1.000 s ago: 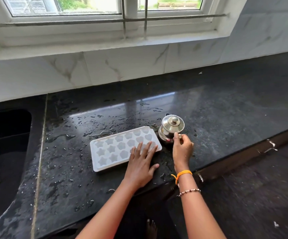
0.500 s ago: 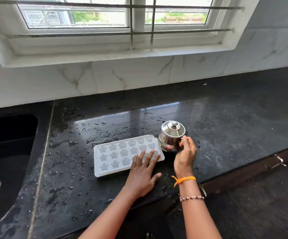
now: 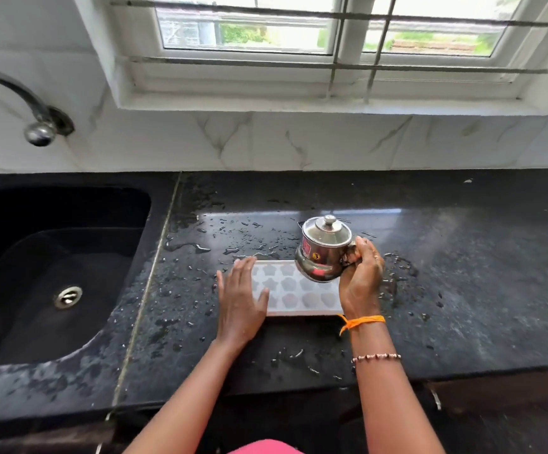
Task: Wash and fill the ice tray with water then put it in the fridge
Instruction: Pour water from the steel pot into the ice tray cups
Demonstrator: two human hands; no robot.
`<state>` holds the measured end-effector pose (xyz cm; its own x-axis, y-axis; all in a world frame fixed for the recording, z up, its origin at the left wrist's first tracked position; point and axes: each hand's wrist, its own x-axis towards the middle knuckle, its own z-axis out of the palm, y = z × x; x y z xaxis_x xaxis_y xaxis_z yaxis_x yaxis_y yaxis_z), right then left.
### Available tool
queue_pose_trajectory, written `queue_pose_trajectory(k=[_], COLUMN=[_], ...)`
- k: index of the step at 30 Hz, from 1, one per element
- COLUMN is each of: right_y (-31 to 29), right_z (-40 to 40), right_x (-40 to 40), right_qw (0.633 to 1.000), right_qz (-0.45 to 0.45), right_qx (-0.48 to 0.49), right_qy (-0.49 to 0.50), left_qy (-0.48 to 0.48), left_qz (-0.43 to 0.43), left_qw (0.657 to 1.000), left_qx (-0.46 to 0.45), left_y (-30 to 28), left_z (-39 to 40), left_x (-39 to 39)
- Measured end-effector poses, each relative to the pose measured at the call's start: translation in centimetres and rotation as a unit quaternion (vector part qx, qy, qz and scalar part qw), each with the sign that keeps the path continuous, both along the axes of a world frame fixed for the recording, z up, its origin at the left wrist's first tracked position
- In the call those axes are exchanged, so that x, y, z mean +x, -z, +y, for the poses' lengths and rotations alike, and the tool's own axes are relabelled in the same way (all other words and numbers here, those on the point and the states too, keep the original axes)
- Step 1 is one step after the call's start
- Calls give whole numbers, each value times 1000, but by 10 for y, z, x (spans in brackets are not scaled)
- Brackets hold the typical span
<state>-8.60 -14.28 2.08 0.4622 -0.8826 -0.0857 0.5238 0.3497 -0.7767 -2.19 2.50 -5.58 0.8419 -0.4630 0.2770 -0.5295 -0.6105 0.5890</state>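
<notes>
Now the right hand (image 3: 359, 276) grips the steel pot (image 3: 325, 249) above the ice tray (image 3: 302, 294) (centre frame); left hand (image 3: 239, 296) presses flat; next, tilting carefully.

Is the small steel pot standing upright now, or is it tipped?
Tipped. The right hand holds the steel pot lifted above the ice tray, leaning toward the left; its lid is on. No water stream shows.

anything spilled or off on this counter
Yes: water drops and small puddles are scattered over the black counter, mostly behind and around the ice tray. The steel pot in the right hand is tilted over the tray with its lid on. The left hand lies flat on the tray.
</notes>
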Motion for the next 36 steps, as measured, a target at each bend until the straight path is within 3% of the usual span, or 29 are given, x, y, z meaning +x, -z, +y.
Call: queue_pose_trajectory(k=[3,9,17,36], right_y=[-4,-7,0,-1], right_z=[7,14,13,15], right_x=[10,23,31,48], right_qw=[999,995,988,970], right_qz=[5,55,94,156], right_qx=[-18,-46,-59,-123], right_qy=[-38,-69,-105,-142], left_qy=[-6,22,19,0], left_qz=[26,-3,-1,-7], left_qw=[1000,994,987,990], left_qx=[11,110,159,142], left_y=[10,26,26,25], left_z=[23,36,33,31], left_x=[6,9,7,8])
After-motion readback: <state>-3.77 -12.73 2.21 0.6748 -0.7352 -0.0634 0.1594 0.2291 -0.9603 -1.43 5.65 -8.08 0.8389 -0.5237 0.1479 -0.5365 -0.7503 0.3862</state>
